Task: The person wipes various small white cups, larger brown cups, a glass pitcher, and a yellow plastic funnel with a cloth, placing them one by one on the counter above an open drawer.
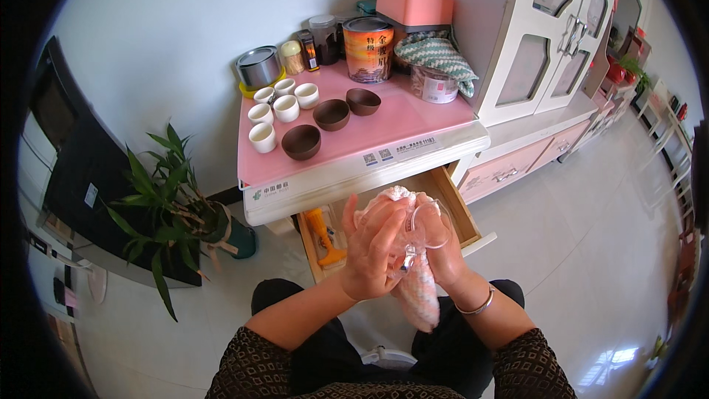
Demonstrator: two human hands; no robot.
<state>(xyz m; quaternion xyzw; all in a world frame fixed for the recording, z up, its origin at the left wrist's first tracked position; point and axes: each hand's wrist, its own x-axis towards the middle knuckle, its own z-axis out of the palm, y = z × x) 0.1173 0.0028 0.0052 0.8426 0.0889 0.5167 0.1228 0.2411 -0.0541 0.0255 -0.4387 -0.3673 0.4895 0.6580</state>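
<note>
Both hands meet over a pulled-out wooden drawer (458,208). My left hand (376,249) is closed around a clear glass vessel (412,238) with a round rim and a shiny part on its side; its exact kind cannot be told. My right hand (440,244) presses a pink and white cloth (422,299) against the glass, and the cloth hangs below the hands. On the pink table mat (410,127) behind stand several small white cups (286,108) and three dark brown bowls (301,142).
An orange plastic tool (324,238) lies in the drawer's left part. Along the wall stand a metal tin (258,66), a printed canister (368,50) and a pink tissue box (414,6). A potted plant (183,210) is at the left, a white cabinet (512,61) at the right.
</note>
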